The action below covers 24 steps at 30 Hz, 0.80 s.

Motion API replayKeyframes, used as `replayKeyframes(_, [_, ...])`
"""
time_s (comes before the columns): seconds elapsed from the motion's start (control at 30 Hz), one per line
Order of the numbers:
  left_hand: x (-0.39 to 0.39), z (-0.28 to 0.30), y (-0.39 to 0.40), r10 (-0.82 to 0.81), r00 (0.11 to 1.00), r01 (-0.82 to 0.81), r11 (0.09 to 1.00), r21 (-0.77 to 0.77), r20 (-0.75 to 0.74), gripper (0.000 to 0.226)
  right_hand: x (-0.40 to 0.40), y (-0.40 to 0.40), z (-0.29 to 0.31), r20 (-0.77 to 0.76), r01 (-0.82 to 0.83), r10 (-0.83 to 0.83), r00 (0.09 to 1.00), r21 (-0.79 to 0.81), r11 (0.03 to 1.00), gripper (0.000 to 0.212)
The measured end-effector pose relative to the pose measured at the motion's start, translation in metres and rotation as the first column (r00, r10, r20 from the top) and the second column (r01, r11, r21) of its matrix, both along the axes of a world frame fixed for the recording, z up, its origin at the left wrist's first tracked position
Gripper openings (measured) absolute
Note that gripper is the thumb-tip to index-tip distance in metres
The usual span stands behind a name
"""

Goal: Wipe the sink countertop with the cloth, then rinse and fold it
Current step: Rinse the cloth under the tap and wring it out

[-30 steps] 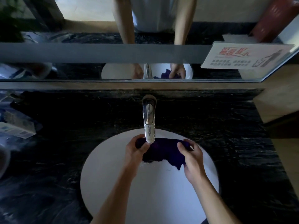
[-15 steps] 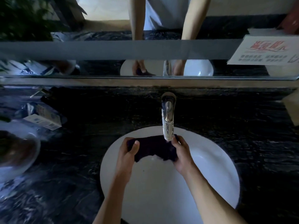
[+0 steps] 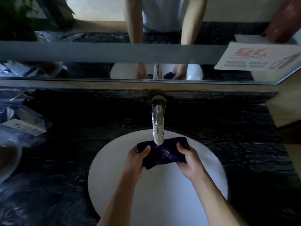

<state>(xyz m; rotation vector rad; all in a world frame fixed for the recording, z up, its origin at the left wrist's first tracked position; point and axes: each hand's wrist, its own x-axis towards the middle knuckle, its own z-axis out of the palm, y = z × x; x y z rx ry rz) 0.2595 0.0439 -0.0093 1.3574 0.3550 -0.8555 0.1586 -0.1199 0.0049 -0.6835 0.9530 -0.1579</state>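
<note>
Holding the cloth (image 3: 162, 152) w/ both hands over the sink (image 3: 114, 185), I see it stretched btwn them right under the faucet (image 3: 158, 123) spout. Left hand (image 3: 136, 162): thumb laid across the top of the cloth's left end, other fingers curled beneath it, so it's pinched there. Right hand (image 3: 189, 162): thumb pressed on the cloth's right end, remaining fingers wrapped under and mostly hidden from me. Cloth is dark purple, bunched, w/ a wet shine btwn the two thumbs; its lower edge hangs just below the left fingers. Spout tip sits just above the cloth, nearer my left thumb than the right. Dark marble countertop (image 3: 228, 128) rings the basin beyond the fingertips. Well off to the left of the left hand lies a small box (image 3: 24, 128). The mirror (image 3: 97, 66) past the faucet reflects both forearms
</note>
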Motion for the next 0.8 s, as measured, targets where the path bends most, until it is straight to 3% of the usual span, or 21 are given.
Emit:
replayKeyframes(0.17, [-0.014,0.003,-0.037,-0.02,0.994,0.011,0.996,-0.085,-0.109,0.018,-0.023,-0.01,0.006,-0.025,0.099,-0.102,0.994,-0.095,0.991,0.029])
replayKeyframes(0.37, [-0.013,0.009,-0.047,0.082,0.993,-0.088,0.993,-0.081,-0.081,0.033,-0.013,0.005,0.002,-0.048,0.216,-0.22,0.974,-0.076,0.973,0.024])
replayKeyframes(0.57, [0.002,-0.002,-0.014,0.263,0.964,-0.259,0.963,0.069,-0.052,0.015,0.025,0.041,-0.001,-0.07,-0.023,0.008,0.998,-0.22,0.975,0.026])
replayKeyframes(0.7, [-0.004,-0.001,-0.027,0.134,0.99,-0.14,0.975,0.174,0.043,0.03,0.029,0.078,-0.018,-0.127,-0.273,0.241,0.962,-0.468,0.841,0.024])
replayKeyframes(0.8, [-0.006,-0.01,-0.038,-0.059,0.988,0.022,0.968,0.251,0.14,0.046,0.025,0.09,-0.033,-0.277,-0.387,0.271,0.922,-0.632,0.671,0.035])
